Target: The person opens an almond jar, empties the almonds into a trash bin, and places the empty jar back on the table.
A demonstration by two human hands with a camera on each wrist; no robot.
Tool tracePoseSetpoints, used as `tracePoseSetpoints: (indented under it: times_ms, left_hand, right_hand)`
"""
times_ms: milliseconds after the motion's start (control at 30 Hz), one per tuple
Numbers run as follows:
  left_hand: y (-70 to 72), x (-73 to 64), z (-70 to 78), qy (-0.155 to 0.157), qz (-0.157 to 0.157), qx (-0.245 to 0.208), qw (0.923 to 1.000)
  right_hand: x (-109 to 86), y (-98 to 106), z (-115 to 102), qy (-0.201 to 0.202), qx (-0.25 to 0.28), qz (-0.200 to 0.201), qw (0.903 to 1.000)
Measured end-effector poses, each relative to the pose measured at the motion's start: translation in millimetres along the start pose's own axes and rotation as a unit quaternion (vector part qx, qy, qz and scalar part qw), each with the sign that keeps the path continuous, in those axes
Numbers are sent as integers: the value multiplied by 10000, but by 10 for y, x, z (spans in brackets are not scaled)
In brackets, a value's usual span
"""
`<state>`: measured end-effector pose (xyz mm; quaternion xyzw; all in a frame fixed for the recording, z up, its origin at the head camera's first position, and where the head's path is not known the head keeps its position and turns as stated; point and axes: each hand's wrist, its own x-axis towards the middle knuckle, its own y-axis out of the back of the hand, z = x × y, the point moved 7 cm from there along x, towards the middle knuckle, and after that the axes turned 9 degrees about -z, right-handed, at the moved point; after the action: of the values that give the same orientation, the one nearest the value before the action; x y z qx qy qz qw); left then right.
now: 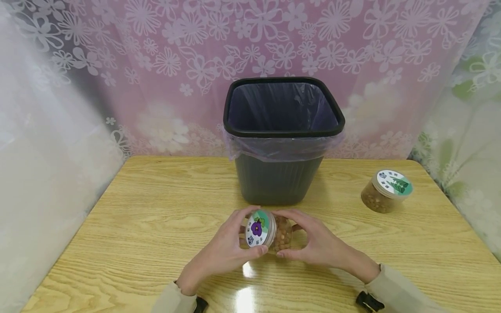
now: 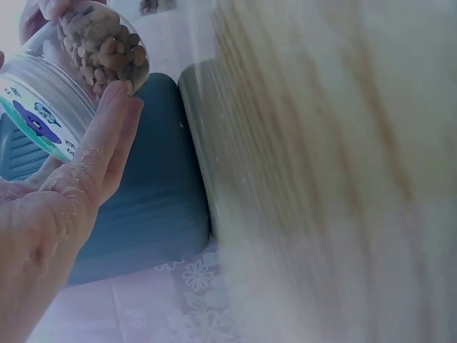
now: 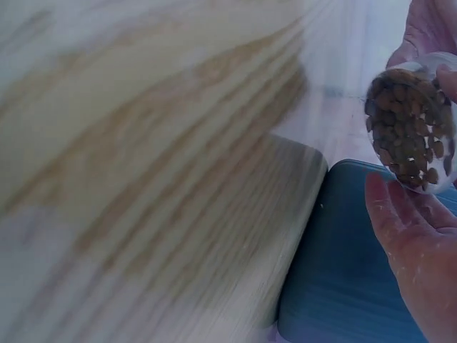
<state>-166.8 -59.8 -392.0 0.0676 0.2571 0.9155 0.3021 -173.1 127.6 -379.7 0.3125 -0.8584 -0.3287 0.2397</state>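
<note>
Between both hands, a transparent jar of brown nuts or beans is held tipped on its side. Its round lid, printed with a purple flower on white and green, faces left. My left hand grips the lid end, thumb along the near edge and fingers behind. On the opposite side my right hand holds the jar's base end between thumb and fingers. In the left wrist view the pieces lie toward the base. The right wrist view shows the jar's bottom with right fingers against it.
Just behind the hands stands a dark bin lined with a thin purple bag. A second jar, its lid printed with green pods or leaves, sits on the wooden table at the right. Flowered curtains hang behind and beside the table.
</note>
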Motion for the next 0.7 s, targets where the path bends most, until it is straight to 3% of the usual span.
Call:
tracePoseSetpoints:
  times_ms: [167,267,500,700]
  left_hand:
    - [-26,35,-28,-42,-138,-875,9961]
    - [-45,52,-43,-42,-220,-1157,9930]
    - [-69,69,-46,104,-326,-1236,9917]
    - [-26,77,-24,-55,-556,-1146,9918]
  right_hand:
    - [-11,16,-19,339,-203,172,9991]
    - [-10,21,-38,456,-200,234,9985]
    - [7,32,-17,325,-104,245,9991]
    - [12,5,26,321,375,188,9986]
